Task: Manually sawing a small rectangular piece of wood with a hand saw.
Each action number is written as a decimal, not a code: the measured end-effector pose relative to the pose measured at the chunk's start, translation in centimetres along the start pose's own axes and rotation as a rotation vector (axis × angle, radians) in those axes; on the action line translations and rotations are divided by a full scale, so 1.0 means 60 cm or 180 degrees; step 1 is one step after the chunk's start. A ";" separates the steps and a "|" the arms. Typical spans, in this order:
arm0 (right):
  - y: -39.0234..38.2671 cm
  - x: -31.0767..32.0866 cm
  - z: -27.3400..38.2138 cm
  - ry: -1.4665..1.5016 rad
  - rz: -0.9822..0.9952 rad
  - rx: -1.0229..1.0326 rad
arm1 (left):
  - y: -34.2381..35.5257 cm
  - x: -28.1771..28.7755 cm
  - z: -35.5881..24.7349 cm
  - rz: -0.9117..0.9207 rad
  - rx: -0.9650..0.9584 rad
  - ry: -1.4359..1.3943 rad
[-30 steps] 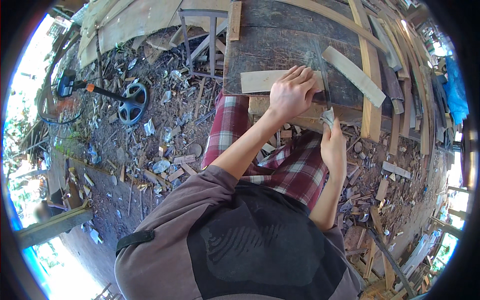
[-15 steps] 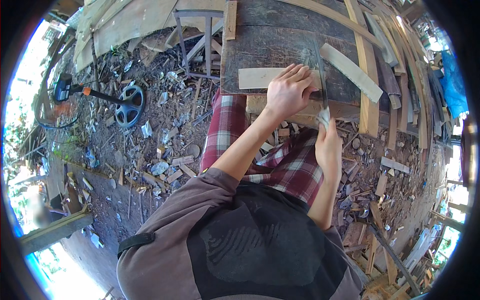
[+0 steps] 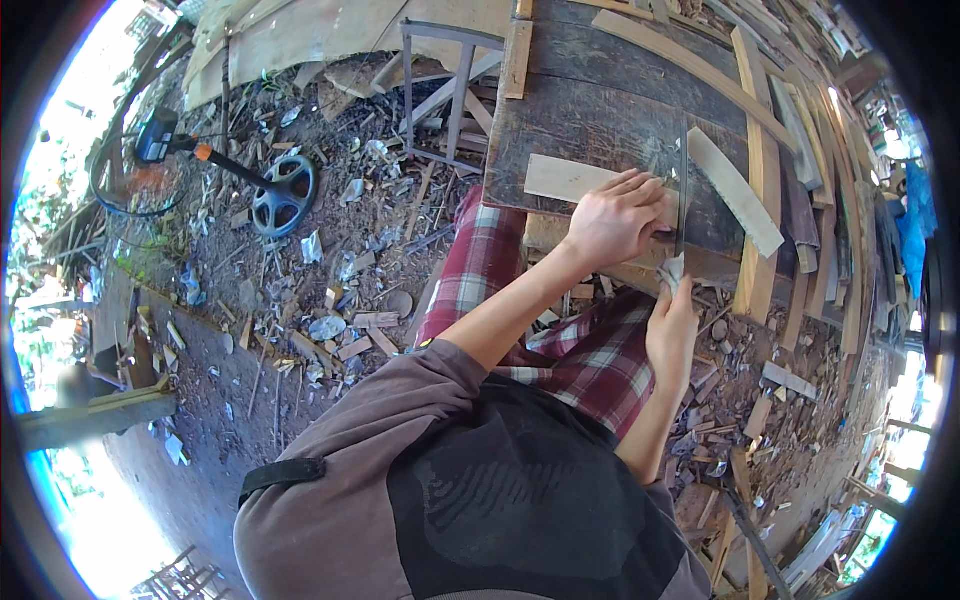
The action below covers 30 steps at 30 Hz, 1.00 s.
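Note:
A short pale wooden board (image 3: 555,178) lies near the front edge of a dark, scarred workbench (image 3: 580,115). My left hand (image 3: 615,220) presses down on it, fingers together and curled over its right part. In my right hand (image 3: 673,325), closed, is the cloth-wrapped end (image 3: 673,270) of a thin saw blade (image 3: 683,190). This narrow dark blade points away from me and crosses the board close to its right end. Its toothed edge is too fine to make out. Another pale strip of wood (image 3: 735,190) lies slantwise to the right of the blade.
Long battens (image 3: 758,200) run along the bench's right side, beside stacked planks. A grey metal frame (image 3: 460,110) stands left of the bench. On the littered ground lies a tool with a black wheel-shaped end (image 3: 285,196). Plaid-covered legs (image 3: 480,260) are under the bench edge.
The view has shifted, so the bench appears farther right and lower. My left hand stays on the board; my right hand keeps hold of the saw blade across the board's right part.

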State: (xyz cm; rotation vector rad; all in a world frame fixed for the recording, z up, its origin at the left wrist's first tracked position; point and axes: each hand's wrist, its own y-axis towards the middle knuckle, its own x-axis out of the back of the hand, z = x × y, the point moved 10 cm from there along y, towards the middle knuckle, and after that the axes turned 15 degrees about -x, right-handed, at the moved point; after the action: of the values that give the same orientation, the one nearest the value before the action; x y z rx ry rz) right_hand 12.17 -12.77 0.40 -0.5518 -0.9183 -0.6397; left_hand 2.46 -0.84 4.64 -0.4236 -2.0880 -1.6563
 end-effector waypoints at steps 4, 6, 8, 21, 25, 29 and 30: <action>-0.052 0.002 -0.038 0.0042 0.0098 -0.0050 | -0.002 0.002 0.008 0.0043 0.0074 0.0162; -0.071 0.006 -0.073 0.0086 0.0039 0.0002 | 0.004 0.002 0.010 0.0030 0.0138 0.0169; -0.074 0.016 -0.053 0.0008 0.0122 -0.0123 | 0.008 0.005 0.002 0.0064 -0.0021 0.0138; -0.046 -0.013 -0.060 0.0086 0.0423 -0.0256 | 0.000 0.000 0.008 0.0071 0.0076 0.0234; -0.068 0.015 -0.035 0.0258 0.0175 -0.0124 | 0.005 0.000 0.001 0.0070 -0.0052 0.0215; -0.008 0.002 -0.005 -0.0077 0.0130 -0.0189 | -0.001 -0.004 0.008 0.0231 0.0030 0.0194; -0.005 0.004 -0.004 0.0045 0.0162 -0.0200 | -0.002 -0.012 0.011 0.0288 -0.0002 0.0221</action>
State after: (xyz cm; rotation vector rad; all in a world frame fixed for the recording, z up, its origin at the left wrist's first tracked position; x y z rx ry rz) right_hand 12.20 -13.23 0.52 -0.6242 -0.8706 -0.6275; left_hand 2.89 -0.21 4.04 -0.4476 -1.9887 -1.5973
